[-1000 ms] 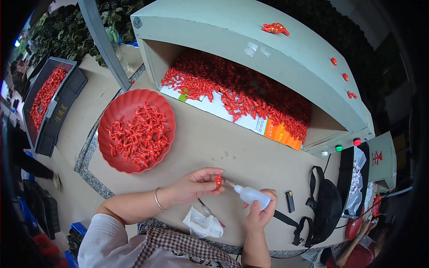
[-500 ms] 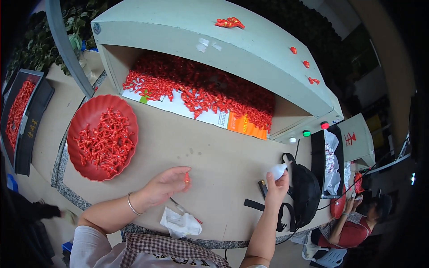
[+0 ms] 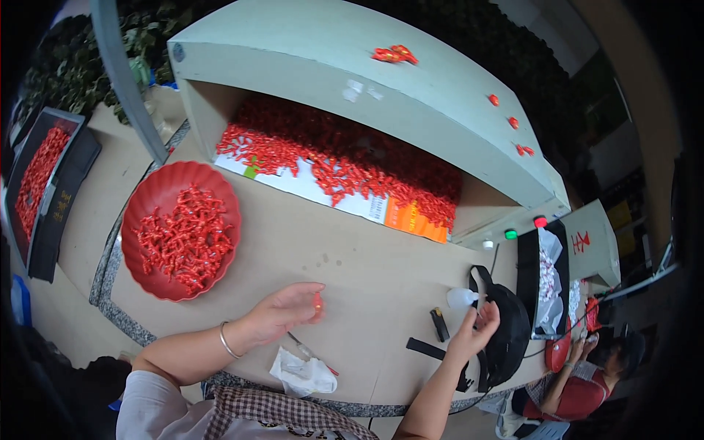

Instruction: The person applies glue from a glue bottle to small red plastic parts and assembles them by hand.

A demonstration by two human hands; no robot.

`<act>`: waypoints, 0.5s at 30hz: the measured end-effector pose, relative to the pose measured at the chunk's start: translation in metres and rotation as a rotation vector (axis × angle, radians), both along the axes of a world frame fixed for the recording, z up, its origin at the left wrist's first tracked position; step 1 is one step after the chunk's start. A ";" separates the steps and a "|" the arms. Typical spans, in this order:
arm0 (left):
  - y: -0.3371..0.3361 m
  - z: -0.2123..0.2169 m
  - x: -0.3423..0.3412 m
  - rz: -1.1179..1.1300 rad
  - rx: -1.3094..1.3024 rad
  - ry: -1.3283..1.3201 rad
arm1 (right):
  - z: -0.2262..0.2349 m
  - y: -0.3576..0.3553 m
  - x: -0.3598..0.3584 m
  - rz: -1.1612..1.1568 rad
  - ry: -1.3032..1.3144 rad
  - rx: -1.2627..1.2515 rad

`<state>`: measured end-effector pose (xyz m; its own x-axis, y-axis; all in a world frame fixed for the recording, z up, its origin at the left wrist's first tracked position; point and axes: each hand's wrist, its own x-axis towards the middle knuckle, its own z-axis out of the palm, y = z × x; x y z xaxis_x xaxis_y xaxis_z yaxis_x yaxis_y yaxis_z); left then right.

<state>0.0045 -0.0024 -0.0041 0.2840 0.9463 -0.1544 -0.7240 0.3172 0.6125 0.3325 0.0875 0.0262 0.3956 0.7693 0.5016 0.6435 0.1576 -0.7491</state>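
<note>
My left hand (image 3: 284, 314) is over the near middle of the table, its fingers pinched round a small glossy red piece (image 3: 318, 306) with a yellowish spot. Just past the fingertips of my right hand (image 3: 475, 334), a small white squeeze bottle (image 3: 460, 298) with a nozzle lies on the tabletop. The right fingers are apart, curled upward, with nothing seen between them. A thin tool with a red end (image 3: 331, 370) and a crumpled white tissue (image 3: 302, 372) rest on the table below my left hand.
A scalloped red bowl (image 3: 135, 257) of small red pieces stands at left. More red pieces (image 3: 352, 176) fill the pale shelf box (image 3: 286, 92). A black bag (image 3: 511, 334) and a black-and-yellow object (image 3: 439, 324) lie at right. Another person (image 3: 587, 389) sits at far right.
My right hand has let go of the white bottle on the table and drawn back toward me. The left hand still pinches the red piece. The whole view has shifted slightly.
</note>
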 end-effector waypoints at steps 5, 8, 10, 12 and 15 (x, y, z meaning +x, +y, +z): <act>0.003 0.003 0.002 -0.046 -0.023 -0.016 | 0.020 0.004 -0.063 0.332 0.094 -0.031; 0.001 0.001 0.000 -0.025 -0.012 -0.006 | 0.023 0.028 -0.127 0.658 -0.018 -0.070; 0.000 0.000 -0.004 -0.039 0.018 -0.024 | 0.019 0.046 -0.173 0.809 -0.130 0.003; 0.001 0.002 -0.005 -0.029 0.039 -0.045 | 0.014 0.061 -0.214 0.909 -0.147 0.010; 0.001 0.004 -0.006 -0.037 0.078 -0.089 | 0.001 0.088 -0.266 1.011 -0.229 0.073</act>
